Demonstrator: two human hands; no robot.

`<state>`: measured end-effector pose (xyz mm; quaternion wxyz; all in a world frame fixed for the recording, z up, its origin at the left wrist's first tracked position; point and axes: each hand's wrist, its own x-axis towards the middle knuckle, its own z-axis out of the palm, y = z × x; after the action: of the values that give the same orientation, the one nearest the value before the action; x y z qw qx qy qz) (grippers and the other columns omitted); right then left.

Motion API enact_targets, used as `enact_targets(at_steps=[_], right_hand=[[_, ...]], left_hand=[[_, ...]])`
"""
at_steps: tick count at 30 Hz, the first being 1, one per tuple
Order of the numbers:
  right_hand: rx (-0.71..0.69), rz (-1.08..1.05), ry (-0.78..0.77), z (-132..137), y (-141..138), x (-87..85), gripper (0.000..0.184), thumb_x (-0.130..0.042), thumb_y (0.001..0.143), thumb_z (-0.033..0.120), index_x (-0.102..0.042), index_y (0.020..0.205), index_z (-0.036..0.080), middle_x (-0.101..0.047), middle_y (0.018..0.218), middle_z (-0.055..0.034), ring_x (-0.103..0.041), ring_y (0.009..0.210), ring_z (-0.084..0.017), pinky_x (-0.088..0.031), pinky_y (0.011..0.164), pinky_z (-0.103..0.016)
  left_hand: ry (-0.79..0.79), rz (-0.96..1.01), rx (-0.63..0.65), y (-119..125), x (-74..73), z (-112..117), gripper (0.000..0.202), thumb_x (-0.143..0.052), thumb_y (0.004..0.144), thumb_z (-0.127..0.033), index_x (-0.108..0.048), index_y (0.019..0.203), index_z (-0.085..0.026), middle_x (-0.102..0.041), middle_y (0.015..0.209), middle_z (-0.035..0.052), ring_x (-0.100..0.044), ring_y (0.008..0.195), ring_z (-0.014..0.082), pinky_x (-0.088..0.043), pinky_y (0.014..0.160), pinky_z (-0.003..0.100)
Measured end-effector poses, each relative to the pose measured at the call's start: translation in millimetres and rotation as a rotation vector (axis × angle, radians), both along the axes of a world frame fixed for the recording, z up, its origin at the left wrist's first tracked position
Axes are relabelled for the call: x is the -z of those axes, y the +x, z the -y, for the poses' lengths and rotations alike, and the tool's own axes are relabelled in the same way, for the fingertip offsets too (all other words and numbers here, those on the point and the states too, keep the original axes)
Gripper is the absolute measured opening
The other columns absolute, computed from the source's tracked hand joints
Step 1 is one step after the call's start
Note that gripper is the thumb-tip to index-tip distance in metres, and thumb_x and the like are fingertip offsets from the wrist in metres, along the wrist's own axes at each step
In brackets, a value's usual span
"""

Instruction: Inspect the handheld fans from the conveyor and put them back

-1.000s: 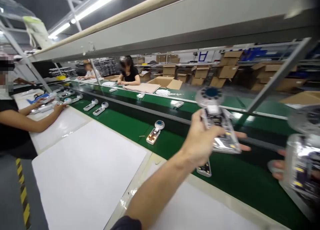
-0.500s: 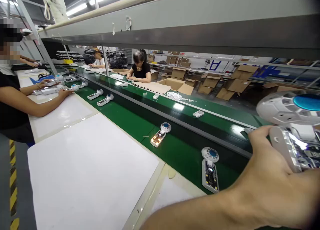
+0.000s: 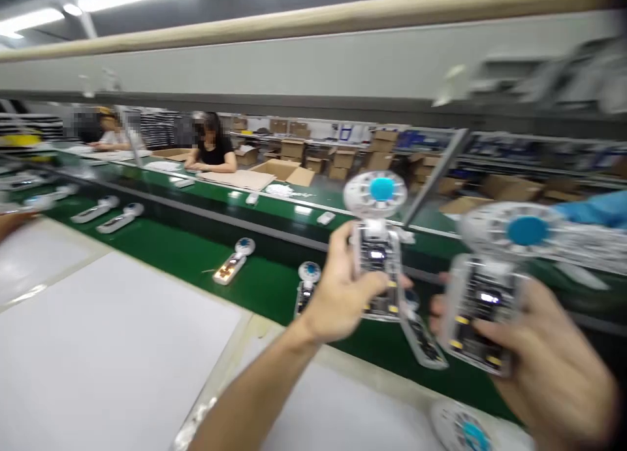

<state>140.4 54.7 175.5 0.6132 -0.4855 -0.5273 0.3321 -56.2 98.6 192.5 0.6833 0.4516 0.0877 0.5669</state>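
My left hand [image 3: 337, 294] is closed around the handle of a small white hand-held fan [image 3: 376, 242] with a blue hub and an exposed circuit board, held upright above the green conveyor belt [image 3: 186, 255]. My right hand [image 3: 553, 366] grips a second fan of the same kind [image 3: 494, 274], tilted slightly, to the right of the first. The picture is smeared by motion. Another fan [image 3: 421, 336] lies on the belt just below and between my hands.
More fans lie on the belt: one with orange lights [image 3: 231, 263], one beside my left wrist [image 3: 306, 284], others far left [image 3: 117, 219]. A fan head [image 3: 460, 428] rests on the white table [image 3: 108, 346]. People sit across the line; cardboard boxes [image 3: 289, 170] stand behind.
The view has swung right. My left hand with its fan has moved back toward the centre, and my right hand with the second fan has come into view beside it.
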Motion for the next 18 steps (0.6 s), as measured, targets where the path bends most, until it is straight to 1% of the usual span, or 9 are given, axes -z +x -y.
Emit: enact_targets(at_steps=[2, 4, 6, 8, 10, 12, 15, 18], right_hand=[[-0.079, -0.155, -0.023, 7.8, -0.6, -8.5, 0.062, -0.071, 0.075, 0.023, -0.051, 0.133, 0.031, -0.071, 0.096, -0.007, -0.07, 0.066, -0.023, -0.058, 0.054, -0.035], [-0.178, -0.235, -0.043, 12.2, -3.4, -15.4, 0.07, -0.07, 0.075, 0.022, -0.043, 0.139, 0.031, -0.071, 0.098, -0.006, -0.07, 0.069, -0.022, -0.058, 0.058, -0.034], [-0.251, -0.236, -0.054, 14.6, -4.2, -19.0, 0.071, -0.068, 0.077, 0.021, -0.04, 0.142, 0.029, -0.071, 0.097, -0.0051, -0.069, 0.069, -0.021, -0.056, 0.058, -0.032], [-0.286, -0.221, -0.057, 16.1, -1.5, -19.1, 0.074, -0.067, 0.077, 0.019, -0.037, 0.144, 0.029, -0.071, 0.096, -0.0046, -0.069, 0.069, -0.02, -0.055, 0.057, -0.03], [-0.295, -0.216, -0.056, 16.4, 3.1, -17.2, 0.077, -0.067, 0.079, 0.018, -0.034, 0.147, 0.029, -0.071, 0.097, -0.0049, -0.069, 0.071, -0.02, -0.056, 0.059, -0.031], [-0.302, -0.23, -0.047, 15.1, 7.4, -15.4, 0.078, -0.066, 0.081, 0.02, -0.03, 0.15, 0.03, -0.071, 0.098, -0.0055, -0.07, 0.072, -0.02, -0.056, 0.06, -0.031], [-0.308, -0.244, -0.034, 11.4, 11.3, -14.6, 0.076, -0.064, 0.083, 0.021, -0.03, 0.151, 0.029, -0.071, 0.095, -0.0053, -0.068, 0.07, -0.019, -0.056, 0.059, -0.031], [-0.317, -0.248, -0.041, 7.5, 13.2, -15.1, 0.073, -0.062, 0.084, 0.02, -0.031, 0.15, 0.028, -0.071, 0.095, -0.0055, -0.068, 0.069, -0.019, -0.056, 0.058, -0.03]], left_hand=[[-0.037, -0.016, -0.01, -0.3, -0.5, 2.7, 0.07, -0.075, 0.074, -0.022, -0.033, 0.129, -0.024, -0.065, 0.106, 0.0062, -0.066, 0.063, 0.0145, -0.056, 0.054, 0.027], [-0.044, -0.041, 0.031, 0.4, -0.4, 4.3, 0.069, -0.074, 0.075, -0.02, -0.034, 0.132, -0.024, -0.066, 0.105, 0.0067, -0.067, 0.066, 0.0164, -0.056, 0.056, 0.029], [-0.029, -0.084, 0.078, 2.4, 0.0, 6.5, 0.069, -0.071, 0.074, -0.017, -0.035, 0.133, -0.022, -0.067, 0.097, 0.0054, -0.067, 0.066, 0.0169, -0.055, 0.057, 0.029], [-0.022, -0.124, 0.075, 5.8, 0.7, 9.6, 0.071, -0.07, 0.072, -0.013, -0.035, 0.134, -0.021, -0.067, 0.093, 0.0042, -0.066, 0.065, 0.0165, -0.054, 0.058, 0.028], [-0.033, -0.153, 0.04, 10.2, 1.5, 12.9, 0.077, -0.071, 0.071, -0.013, -0.033, 0.137, -0.023, -0.067, 0.098, 0.0049, -0.066, 0.065, 0.0167, -0.054, 0.057, 0.029], [-0.041, -0.177, 0.022, 15.0, 2.5, 15.2, 0.079, -0.072, 0.073, -0.016, -0.03, 0.14, -0.025, -0.066, 0.106, 0.0072, -0.068, 0.066, 0.0174, -0.054, 0.056, 0.03], [-0.049, -0.192, -0.003, 20.8, 3.9, 15.8, 0.073, -0.071, 0.077, -0.019, -0.033, 0.138, -0.025, -0.065, 0.113, 0.0095, -0.067, 0.063, 0.0171, -0.053, 0.053, 0.029], [-0.056, -0.182, -0.023, 23.6, 4.8, 14.7, 0.066, -0.069, 0.079, -0.019, -0.036, 0.135, -0.024, -0.066, 0.114, 0.0099, -0.068, 0.064, 0.0172, -0.055, 0.055, 0.03]])
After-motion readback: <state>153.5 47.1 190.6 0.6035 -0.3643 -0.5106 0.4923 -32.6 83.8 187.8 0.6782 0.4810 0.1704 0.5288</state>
